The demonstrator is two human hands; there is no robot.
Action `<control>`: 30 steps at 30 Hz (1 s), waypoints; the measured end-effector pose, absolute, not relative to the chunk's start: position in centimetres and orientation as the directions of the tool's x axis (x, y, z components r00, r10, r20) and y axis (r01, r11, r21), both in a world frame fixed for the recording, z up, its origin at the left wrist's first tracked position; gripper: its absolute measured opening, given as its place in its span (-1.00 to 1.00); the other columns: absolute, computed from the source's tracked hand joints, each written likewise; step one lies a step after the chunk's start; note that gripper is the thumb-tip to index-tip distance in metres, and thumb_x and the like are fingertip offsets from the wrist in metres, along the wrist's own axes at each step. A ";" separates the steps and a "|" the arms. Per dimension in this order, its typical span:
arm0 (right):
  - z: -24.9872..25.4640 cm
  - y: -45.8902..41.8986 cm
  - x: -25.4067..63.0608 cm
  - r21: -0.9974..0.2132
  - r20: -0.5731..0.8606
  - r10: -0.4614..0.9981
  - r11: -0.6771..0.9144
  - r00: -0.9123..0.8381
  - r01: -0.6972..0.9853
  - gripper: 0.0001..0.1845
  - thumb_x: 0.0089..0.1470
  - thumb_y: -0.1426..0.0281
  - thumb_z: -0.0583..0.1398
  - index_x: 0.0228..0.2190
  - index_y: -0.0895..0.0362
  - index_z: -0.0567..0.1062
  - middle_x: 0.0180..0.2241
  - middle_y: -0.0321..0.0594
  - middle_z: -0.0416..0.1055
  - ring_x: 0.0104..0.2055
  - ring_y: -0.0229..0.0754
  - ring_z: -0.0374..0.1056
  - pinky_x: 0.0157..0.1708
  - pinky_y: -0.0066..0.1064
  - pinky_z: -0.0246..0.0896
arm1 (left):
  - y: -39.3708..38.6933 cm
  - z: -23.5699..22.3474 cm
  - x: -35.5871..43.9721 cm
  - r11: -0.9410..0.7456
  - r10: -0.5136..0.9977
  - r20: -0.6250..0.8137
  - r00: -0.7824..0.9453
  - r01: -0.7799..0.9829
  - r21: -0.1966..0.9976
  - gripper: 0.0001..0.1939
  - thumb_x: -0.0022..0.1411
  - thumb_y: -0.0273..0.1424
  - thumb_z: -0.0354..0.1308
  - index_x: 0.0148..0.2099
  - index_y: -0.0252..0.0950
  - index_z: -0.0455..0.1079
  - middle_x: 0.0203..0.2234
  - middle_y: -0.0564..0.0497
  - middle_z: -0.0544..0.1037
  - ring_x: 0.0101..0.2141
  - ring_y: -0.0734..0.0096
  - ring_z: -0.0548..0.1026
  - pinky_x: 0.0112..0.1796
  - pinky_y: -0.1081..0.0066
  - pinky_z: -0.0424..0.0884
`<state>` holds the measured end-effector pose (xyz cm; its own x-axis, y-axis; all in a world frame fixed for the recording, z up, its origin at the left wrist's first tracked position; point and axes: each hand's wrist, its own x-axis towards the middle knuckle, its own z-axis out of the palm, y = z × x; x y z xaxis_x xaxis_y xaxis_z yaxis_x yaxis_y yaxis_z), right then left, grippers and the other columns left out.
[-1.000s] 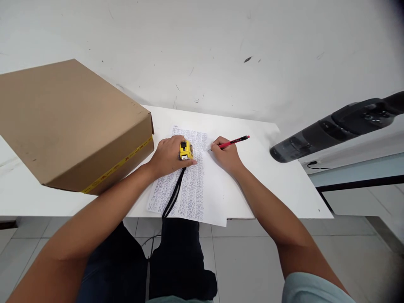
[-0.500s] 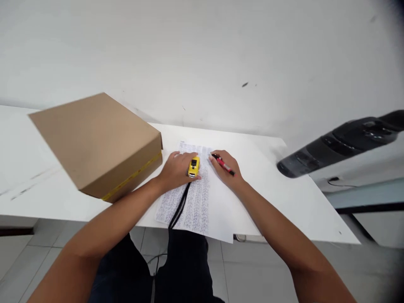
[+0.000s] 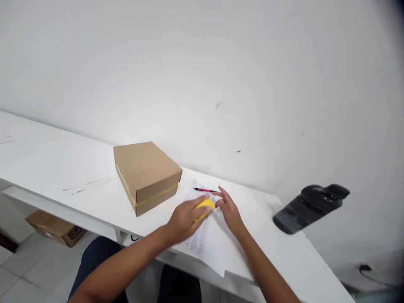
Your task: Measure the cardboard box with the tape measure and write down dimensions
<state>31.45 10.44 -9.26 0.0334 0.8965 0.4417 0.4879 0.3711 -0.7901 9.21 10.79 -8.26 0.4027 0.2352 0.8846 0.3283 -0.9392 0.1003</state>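
Handwriting — illegible; tape measure — partly hidden.

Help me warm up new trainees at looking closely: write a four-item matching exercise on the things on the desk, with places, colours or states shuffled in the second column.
Column one
1. Tape measure
2. Pen
3. Cardboard box
4. Bottle

Column two
A. Closed, with a yellow strip along its sides
B. Dark, farthest right of the four
C. Gripped in the left hand
D. Red and black

Right pairs
1-C, 2-D, 3-A, 4-B
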 end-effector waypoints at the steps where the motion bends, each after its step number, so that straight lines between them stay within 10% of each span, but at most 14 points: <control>1: -8.9 9.0 30.3 -0.847 0.442 0.895 0.437 -0.058 0.303 -0.10 0.17 -0.26 0.05 0.32 0.01 0.24 0.09 0.06 0.51 -0.19 -0.01 0.56 -0.17 -0.11 0.51 | 9.3 -8.2 8.5 -0.934 0.185 0.908 0.375 0.355 0.044 -0.69 0.44 -0.42 0.10 0.19 -0.19 0.27 0.17 -0.20 0.53 0.10 0.35 0.56 -0.02 0.33 0.55; 4: -8.6 4.4 26.6 -0.905 0.395 0.888 0.420 -0.235 0.067 -0.02 -0.01 -0.25 0.26 0.31 -0.05 0.27 0.25 0.08 0.38 0.22 0.16 0.40 0.12 -0.04 0.40 | 5.8 -7.3 6.5 -0.887 0.031 0.908 0.417 0.431 -0.167 -0.68 0.42 -0.42 0.12 0.18 -0.11 0.32 0.15 -0.07 0.56 0.13 0.44 0.53 0.18 0.31 0.40; 7: -8.1 1.4 23.6 -0.930 0.366 0.921 0.365 -0.133 -0.033 -0.21 0.00 -0.08 0.39 0.18 -0.08 0.38 0.16 0.00 0.45 0.16 0.10 0.44 0.01 -0.12 0.46 | 4.0 -4.8 4.5 -0.829 -0.006 0.854 0.520 0.475 -0.295 -0.63 0.44 -0.31 0.10 0.25 -0.16 0.30 0.27 -0.12 0.45 0.28 0.42 0.37 0.35 0.26 0.16; 11: -5.8 0.6 20.9 -0.911 0.383 0.923 0.384 0.033 -0.153 -0.36 0.00 0.02 0.43 0.05 -0.05 0.42 -0.13 -0.16 0.55 -0.22 -0.09 0.50 -0.25 -0.26 0.47 | 4.7 -0.3 1.7 -0.775 0.324 0.692 0.645 0.601 -0.197 -0.21 0.32 0.06 0.15 0.42 -0.25 0.12 0.41 -0.25 0.19 0.45 -0.04 0.02 0.37 -0.06 0.05; 17: -2.6 1.0 19.2 -0.914 0.375 0.886 0.403 0.271 -0.051 -0.38 -0.08 0.08 0.48 -0.06 0.02 0.42 -0.17 -0.23 0.50 -0.32 -0.20 0.40 -0.36 -0.33 0.37 | 9.6 2.2 -3.0 -0.505 0.809 0.356 0.467 0.863 0.017 -0.30 0.26 -0.29 0.31 0.37 -0.33 0.20 0.34 -0.34 0.29 0.38 -0.15 0.19 0.33 -0.15 0.11; 30: 0.3 0.8 17.5 -0.938 0.171 0.984 0.178 0.052 -0.298 -0.48 -0.15 0.15 0.51 -0.22 0.06 0.45 -0.35 -0.33 0.47 -0.47 -0.31 0.34 -0.47 -0.41 0.32 | 4.5 2.1 -9.8 -0.732 0.574 0.416 0.705 0.670 -0.124 -0.53 0.43 -0.31 0.09 0.33 -0.22 0.28 0.30 -0.11 0.41 0.30 0.08 0.34 0.34 -0.01 0.12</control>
<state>17.54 0.75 0.28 0.0517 0.9840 0.1706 -0.2979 0.1782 -0.9378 -9.82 4.52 2.06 0.7051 0.5740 0.4163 0.6696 -0.7323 -0.1245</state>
